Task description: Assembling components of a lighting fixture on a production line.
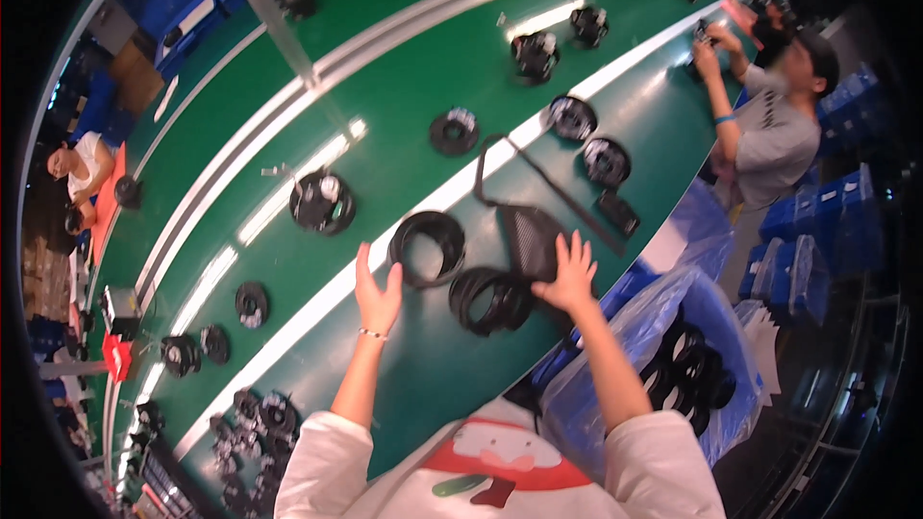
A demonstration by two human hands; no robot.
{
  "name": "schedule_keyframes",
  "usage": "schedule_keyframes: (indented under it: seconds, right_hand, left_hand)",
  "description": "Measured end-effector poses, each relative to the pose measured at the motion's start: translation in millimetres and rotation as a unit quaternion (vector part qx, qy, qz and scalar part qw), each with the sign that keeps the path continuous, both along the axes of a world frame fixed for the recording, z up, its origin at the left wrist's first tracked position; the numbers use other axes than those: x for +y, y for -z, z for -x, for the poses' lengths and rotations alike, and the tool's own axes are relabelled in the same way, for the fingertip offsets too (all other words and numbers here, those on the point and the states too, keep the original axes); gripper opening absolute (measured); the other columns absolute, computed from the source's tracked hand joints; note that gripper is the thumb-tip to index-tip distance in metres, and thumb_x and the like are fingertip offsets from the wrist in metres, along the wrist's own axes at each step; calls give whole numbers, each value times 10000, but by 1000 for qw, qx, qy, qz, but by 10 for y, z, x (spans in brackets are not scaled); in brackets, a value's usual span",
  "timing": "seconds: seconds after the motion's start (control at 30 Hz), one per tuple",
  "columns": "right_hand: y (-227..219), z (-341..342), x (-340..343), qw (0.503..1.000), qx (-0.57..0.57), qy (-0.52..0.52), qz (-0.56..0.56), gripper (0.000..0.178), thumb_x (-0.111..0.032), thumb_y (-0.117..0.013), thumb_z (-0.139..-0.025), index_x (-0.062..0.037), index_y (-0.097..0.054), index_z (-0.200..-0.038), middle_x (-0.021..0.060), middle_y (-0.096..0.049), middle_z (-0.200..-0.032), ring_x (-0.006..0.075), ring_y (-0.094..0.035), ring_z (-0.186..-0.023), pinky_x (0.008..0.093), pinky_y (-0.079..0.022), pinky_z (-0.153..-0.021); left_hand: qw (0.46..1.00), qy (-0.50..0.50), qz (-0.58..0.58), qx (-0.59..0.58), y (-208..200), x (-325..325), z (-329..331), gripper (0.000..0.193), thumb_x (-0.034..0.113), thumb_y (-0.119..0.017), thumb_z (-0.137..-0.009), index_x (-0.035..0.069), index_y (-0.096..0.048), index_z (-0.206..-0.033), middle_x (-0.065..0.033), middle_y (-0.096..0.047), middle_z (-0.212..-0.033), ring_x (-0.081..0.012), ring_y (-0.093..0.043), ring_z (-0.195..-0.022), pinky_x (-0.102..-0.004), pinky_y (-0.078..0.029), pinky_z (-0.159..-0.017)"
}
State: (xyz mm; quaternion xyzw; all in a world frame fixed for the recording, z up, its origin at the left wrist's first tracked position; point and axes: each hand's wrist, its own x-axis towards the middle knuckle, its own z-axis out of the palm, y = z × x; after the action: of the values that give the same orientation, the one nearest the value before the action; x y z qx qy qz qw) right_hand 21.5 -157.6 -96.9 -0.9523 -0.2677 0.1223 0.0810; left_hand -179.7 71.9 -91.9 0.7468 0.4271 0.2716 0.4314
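Note:
My left hand (378,296) is open, thumb apart from the upright fingers, beside a black ring (451,234) that lies on the green bench. It holds nothing. Fingers spread, my right hand (571,279) is also open. Its thumb points at a second set of black rings (465,290), which looks stacked; whether they touch I cannot tell. Just beyond that hand lies a black mesh pouch (535,238) with a long strap (479,173) looped across the bench. A small black block (618,212) sits to its right.
Two round black parts (585,137) stand farther along the bench. Beyond the white edge, a green belt (385,163) carries several round assemblies (323,204). Black parts (252,428) cluster at lower left. A plastic-lined blue bin (591,404) holds black rings. At right, a co-worker (774,135) handles a part.

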Motion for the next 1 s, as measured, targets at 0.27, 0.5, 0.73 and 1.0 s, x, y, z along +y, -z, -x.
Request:
schedule_keyframes:
  seconds: [0.27, 0.5, 0.73, 1.0]
  right_hand:
    - [-207, 646, -404, 963, -55, 56, -258, 771, -254, -721, -598, -33, -346, -1233, 203, -225, -1341, 425, -165, -1238, 488, -169, -1005]
    - [-508, 877, -1107, 942, -102, 125, -293, 673, -200, -695, -624, -22, -391, -1198, 217, -271, -1320, 422, -214, -1223, 466, -213, -1001]
    - [-898, 893, -2433, 887, -269, 243, -285, 589, -113, -640, -664, -15, -409, -1197, 181, -348, -1291, 356, -332, -1178, 437, -253, -982]
    - [-242, 1616, -4657, 876, -154, 447, -97, 557, -125, -674, -633, -6, -445, -1127, 182, -407, -1215, 352, -383, -1103, 403, -308, -942]
  left_hand:
    - [920, -22, 391, -21, 731, 291, -71, 910, 563, -568, -699, 90, -152, -1356, -107, -174, -1401, -307, -197, -1261, -609, -257, -870]
    - [927, -62, 367, 35, 389, 209, -218, 844, 439, -584, -741, 35, -145, -1339, -160, -196, -1381, -317, -199, -1262, -530, -241, -921]
    - [978, 59, -161, -118, -642, -307, -669, 636, 181, -546, -829, 4, -196, -1330, -159, -210, -1383, -249, -208, -1275, -367, -152, -1037]
    - [829, 515, -56, -211, -1150, -2771, -1316, 637, 42, -536, -733, -26, -252, -1299, -152, -251, -1364, -281, -201, -1279, -392, -154, -1028]
